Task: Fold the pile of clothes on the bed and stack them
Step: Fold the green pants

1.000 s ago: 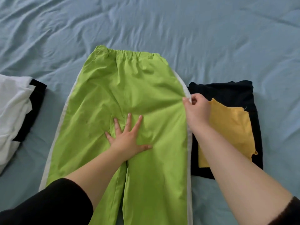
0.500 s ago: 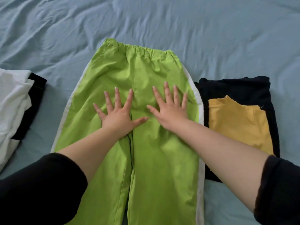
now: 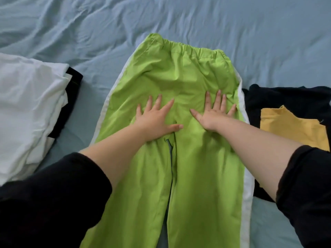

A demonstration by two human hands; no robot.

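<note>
Lime-green trousers (image 3: 180, 72) with white side stripes lie flat and spread on the blue bed sheet (image 3: 232, 24), waistband away from me, legs running off the bottom edge. My left hand (image 3: 157, 119) presses flat with spread fingers on the left side of the seat, just above the crotch. My right hand (image 3: 215, 113) presses flat on the right side, fingers straight, near the right white stripe. Neither hand grips the cloth.
A folded stack at the right has a dark garment (image 3: 286, 99) under a yellow one (image 3: 293, 126), close beside the trousers. At the left lies a loose pile of white cloth (image 3: 26, 104) over a black garment (image 3: 71, 97).
One second ago my right hand pinched the trousers' right edge; it let go and now lies flat on the cloth. Both hands have since slid apart, the right one toward the right stripe.
</note>
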